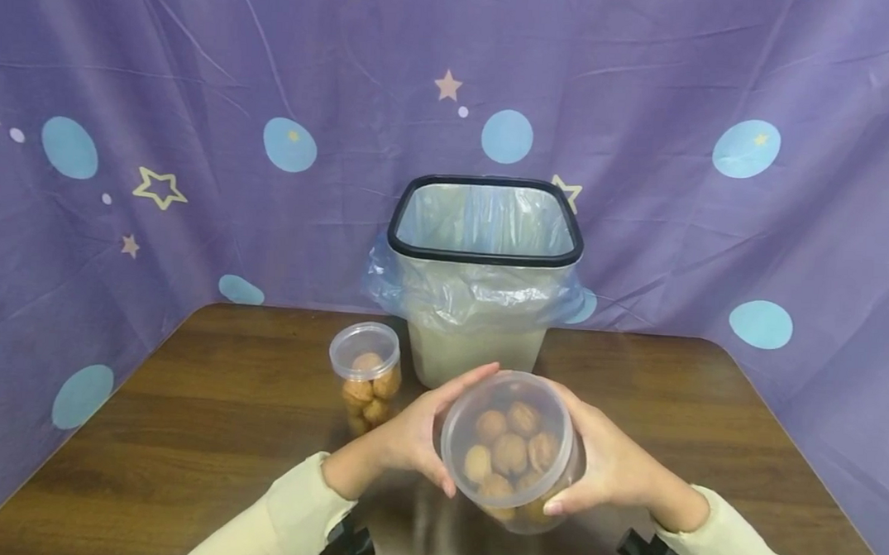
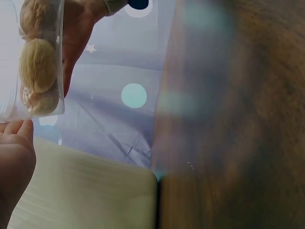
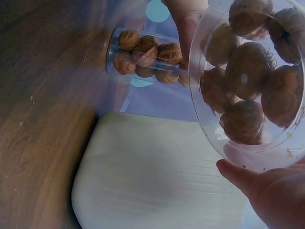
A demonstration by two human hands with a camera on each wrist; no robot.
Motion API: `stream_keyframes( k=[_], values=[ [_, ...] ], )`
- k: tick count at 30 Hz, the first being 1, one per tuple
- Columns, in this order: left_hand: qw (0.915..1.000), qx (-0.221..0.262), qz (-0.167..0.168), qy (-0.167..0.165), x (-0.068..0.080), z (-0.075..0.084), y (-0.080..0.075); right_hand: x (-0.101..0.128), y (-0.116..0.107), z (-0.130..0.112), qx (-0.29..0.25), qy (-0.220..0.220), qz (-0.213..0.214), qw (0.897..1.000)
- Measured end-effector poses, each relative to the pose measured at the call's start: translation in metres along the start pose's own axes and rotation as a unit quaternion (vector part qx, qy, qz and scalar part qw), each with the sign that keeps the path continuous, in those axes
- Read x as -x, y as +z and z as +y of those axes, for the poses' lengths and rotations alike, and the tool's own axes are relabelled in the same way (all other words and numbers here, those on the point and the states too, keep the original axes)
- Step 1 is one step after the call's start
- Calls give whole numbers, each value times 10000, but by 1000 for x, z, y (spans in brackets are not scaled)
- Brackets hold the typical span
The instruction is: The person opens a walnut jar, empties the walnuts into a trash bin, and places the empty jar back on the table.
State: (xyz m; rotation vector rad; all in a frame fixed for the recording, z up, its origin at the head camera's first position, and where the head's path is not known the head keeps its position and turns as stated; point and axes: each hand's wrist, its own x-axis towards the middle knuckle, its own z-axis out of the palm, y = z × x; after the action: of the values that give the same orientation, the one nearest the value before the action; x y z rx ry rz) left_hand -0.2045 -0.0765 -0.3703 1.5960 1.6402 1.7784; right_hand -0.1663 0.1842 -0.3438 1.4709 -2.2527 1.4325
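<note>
Both cream-sleeved forearms are reaching forward, the left hand [image 1: 415, 438] and right hand [image 1: 606, 462] facing each other, fingers curling inward, thumbs pointing forward and upward.

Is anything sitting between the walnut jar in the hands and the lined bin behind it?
Nothing visible does. Both hands, left hand and right hand, hold the clear plastic jar of walnuts directly before the cream bin with the black rim. The smaller lidded walnut jar stands off to the left.

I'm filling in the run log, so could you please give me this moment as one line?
left hand: holds walnut jar | right hand: holds same jar | second jar: on table | bin: behind
</note>
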Motion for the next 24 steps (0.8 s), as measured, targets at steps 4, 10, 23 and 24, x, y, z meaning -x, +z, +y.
stream_keyframes(
  k=[4, 10, 23, 24],
  values=[
    [9999, -3, 106, -101, 1, 1, 1, 0, 1, 0, 36, 97, 56, 9999],
    [9993, -52, 284, -242, 3, 3, 3, 0, 2, 2, -52, 166, 123, 9998],
    [9982, -15, 544, -241, 4, 3, 5, 0, 4, 1, -45, 454, 321, 9984],
    [9980, -16, 583, -247, 4, 3, 5, 0, 4, 1, -3, 485, 357, 9982]
  ],
)
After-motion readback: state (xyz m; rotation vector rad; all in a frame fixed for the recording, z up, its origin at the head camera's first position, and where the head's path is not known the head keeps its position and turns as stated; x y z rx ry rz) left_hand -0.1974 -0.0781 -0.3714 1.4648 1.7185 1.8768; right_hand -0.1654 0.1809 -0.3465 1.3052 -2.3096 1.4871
